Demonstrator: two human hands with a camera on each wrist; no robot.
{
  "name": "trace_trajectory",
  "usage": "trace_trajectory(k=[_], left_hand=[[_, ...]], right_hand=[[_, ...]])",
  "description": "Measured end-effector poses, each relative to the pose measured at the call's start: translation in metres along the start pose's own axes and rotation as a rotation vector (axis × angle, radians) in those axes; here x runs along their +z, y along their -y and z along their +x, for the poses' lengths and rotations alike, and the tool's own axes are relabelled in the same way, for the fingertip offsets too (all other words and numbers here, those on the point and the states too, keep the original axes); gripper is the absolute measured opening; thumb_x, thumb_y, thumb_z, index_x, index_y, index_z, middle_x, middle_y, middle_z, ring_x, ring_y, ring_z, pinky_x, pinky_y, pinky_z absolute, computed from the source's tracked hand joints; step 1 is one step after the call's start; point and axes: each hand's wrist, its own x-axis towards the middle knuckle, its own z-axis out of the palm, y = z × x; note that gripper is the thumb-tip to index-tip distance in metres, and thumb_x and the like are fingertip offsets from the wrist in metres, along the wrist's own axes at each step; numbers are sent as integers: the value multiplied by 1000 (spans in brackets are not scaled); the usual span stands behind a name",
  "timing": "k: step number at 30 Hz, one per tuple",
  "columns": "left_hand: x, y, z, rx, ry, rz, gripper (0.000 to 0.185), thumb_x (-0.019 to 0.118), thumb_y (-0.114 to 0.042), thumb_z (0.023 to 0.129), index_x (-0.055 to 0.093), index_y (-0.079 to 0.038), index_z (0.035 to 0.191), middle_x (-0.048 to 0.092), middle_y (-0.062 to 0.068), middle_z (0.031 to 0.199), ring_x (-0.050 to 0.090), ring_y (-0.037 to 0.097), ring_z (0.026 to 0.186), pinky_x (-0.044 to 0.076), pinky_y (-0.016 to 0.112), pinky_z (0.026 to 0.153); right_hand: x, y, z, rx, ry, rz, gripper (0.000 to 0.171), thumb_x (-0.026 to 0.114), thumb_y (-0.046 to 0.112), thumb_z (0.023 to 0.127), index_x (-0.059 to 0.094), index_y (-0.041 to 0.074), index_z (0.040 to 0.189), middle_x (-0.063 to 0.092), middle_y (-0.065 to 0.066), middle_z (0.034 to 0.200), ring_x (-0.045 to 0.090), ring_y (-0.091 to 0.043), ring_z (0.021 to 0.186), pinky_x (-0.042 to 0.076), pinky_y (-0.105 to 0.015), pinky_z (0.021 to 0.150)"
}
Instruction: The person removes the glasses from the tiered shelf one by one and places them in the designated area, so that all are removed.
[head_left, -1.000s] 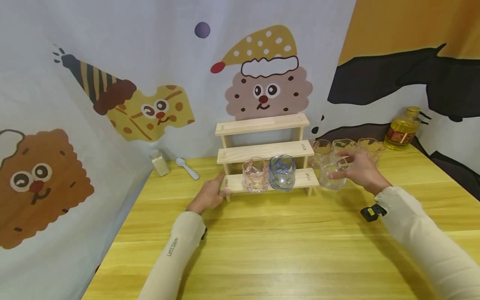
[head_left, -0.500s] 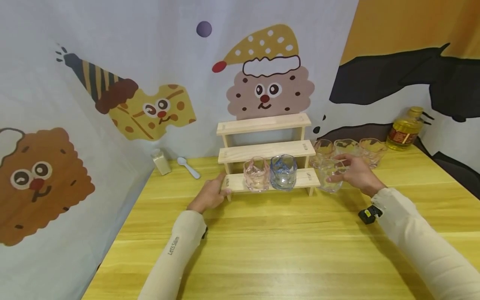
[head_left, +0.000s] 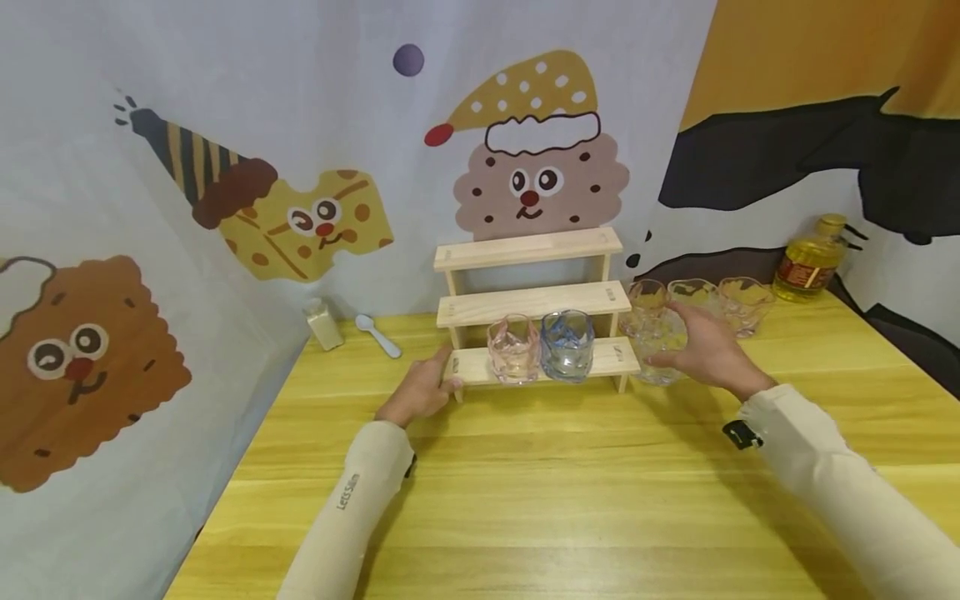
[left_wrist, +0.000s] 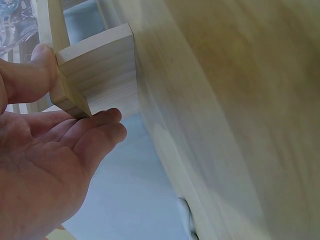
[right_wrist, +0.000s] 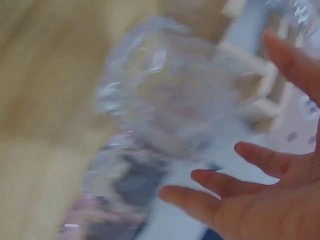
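A three-tier wooden display rack [head_left: 534,300] stands against the wall cloth. A pink-tinted glass [head_left: 513,350] and a blue-tinted glass [head_left: 567,347] stand on its lowest step. My left hand [head_left: 420,388] holds that step's left end; the left wrist view shows the thumb on one side of the board [left_wrist: 75,95] and fingers on the other. To the rack's right, a clear glass [head_left: 658,354] stands on the table. Beside it is my right hand [head_left: 708,350]. The right wrist view, blurred, has the clear glass [right_wrist: 170,90] apart from the spread fingers [right_wrist: 225,182].
Behind the right hand stand more glasses: a pink one [head_left: 645,300], a clear one [head_left: 693,293] and another pink one [head_left: 746,304]. An oil bottle [head_left: 806,262] is at the far right. A small jar [head_left: 323,325] and a white spoon [head_left: 377,336] lie left of the rack.
The right hand brought the clear glass slightly left and toward me, close to the rack's right end, then let go of it. The left hand stays on the step's end.
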Motion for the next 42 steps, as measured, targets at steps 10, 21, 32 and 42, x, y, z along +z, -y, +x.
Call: trace_trajectory(k=[10,21,32,42], left_hand=[[1,1,1,25,-10,1,68,59,-23,102,26,-6,159,51,28,147,49,42,138,42,52,116],[-5,1,0,20,-3,3,68,58,-24,102,26,-5,159,51,29,147,49,43,138,43,52,115],[-2,0,1,30,-9,-9,67,60,-24,102,28,-4,158,53,31,144,52,43,135,44,52,114],[-2,2,1,25,-12,4,67,59,-25,102,28,-5,158,53,29,146,51,42,137,43,51,115]], right_hand=[[31,65,-15,-260,-122,173,68,72,20,93,41,-2,149,46,-29,148,49,-49,131,44,-64,106],[55,86,14,-191,-2,261,85,79,28,87,33,7,155,46,-24,150,53,-44,130,46,-61,106],[58,82,20,-121,-8,382,85,82,24,85,36,7,154,54,-21,143,58,-41,124,52,-54,100],[32,68,5,-84,3,414,90,79,32,88,28,10,158,54,-16,144,54,-39,132,50,-56,101]])
